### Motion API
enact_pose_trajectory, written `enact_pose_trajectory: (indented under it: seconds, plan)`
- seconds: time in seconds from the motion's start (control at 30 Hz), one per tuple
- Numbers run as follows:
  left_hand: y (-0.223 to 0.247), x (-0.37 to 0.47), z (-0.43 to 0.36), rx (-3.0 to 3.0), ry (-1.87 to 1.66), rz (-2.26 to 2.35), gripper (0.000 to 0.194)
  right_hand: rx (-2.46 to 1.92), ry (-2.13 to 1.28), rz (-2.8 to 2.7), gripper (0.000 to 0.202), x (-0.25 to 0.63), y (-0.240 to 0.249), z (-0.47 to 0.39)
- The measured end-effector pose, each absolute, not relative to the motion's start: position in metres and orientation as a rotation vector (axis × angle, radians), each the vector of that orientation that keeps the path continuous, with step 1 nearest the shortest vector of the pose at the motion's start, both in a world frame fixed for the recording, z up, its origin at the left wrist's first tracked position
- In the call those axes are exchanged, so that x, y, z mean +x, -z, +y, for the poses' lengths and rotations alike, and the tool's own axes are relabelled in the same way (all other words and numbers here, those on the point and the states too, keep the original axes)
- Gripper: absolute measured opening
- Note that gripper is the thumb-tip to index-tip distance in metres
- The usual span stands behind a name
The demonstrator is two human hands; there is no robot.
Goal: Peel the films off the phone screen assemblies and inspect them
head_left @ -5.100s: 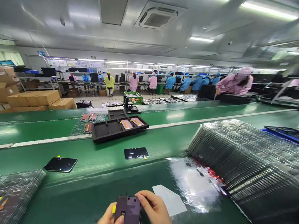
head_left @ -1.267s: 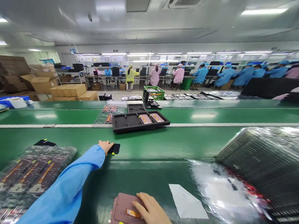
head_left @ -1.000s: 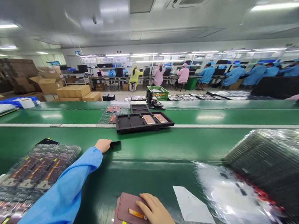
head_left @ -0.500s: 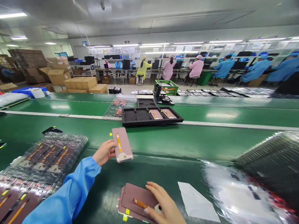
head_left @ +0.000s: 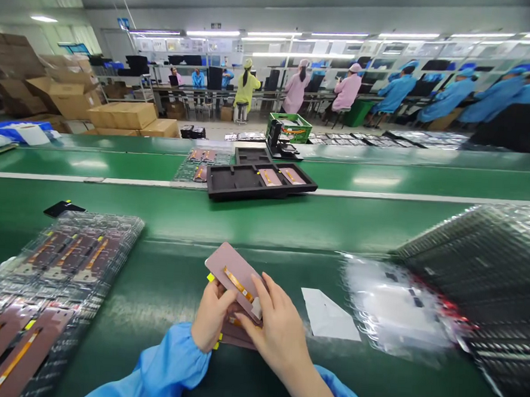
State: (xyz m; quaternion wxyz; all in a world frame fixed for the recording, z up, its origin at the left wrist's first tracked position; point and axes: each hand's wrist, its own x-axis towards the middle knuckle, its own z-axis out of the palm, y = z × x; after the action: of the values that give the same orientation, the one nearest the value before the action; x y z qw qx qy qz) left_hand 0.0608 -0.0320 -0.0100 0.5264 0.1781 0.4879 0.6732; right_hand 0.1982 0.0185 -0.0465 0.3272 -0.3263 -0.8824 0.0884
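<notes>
A pinkish flat panel (head_left: 230, 262) with an orange ribbon strip and a yellow tab is held tilted between both hands. My left hand (head_left: 212, 315) grips its left edge, thumb on the near side. My right hand (head_left: 279, 325) holds its lower right end by the pale part, fingers over the face. Beneath the hands, more pinkish panels (head_left: 238, 336) lie on the green bench, mostly hidden. To the left, clear trays (head_left: 131, 229) hold several similar panels with orange strips.
A black tray (head_left: 229, 191) with two panels stands beyond the hands. White paper (head_left: 329, 315) and clear plastic trays (head_left: 388, 302) lie to the right, beside a tall tray stack (head_left: 476, 271). Several people sit at far benches; a green crate (head_left: 296, 131) stands behind the black tray.
My left hand has brought its panel down and right. My right hand has risen from the panels on the bench and taken hold of the same panel. The view has shifted.
</notes>
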Motion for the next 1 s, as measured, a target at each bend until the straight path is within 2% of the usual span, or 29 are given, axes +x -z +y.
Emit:
enact_pose_trajectory:
  seconds: [0.17, 0.37, 1.0]
  plan:
    - [0.016, 0.066, -0.041, 0.472, -1.589, 1.226, 0.030, -0.799, -0.160, -2.369, 0.055, 0.200, 0.045, 0.023]
    - [0.024, 0.068, -0.058, 0.423, -1.434, 1.208, 0.034, -0.752, -0.119, -2.506, 0.057, 0.204, 0.042, 0.022]
    - [0.028, 0.065, -0.069, 0.465, -1.392, 1.124, 0.035, -0.677, -0.161, -2.491, 0.059, 0.205, 0.040, 0.017]
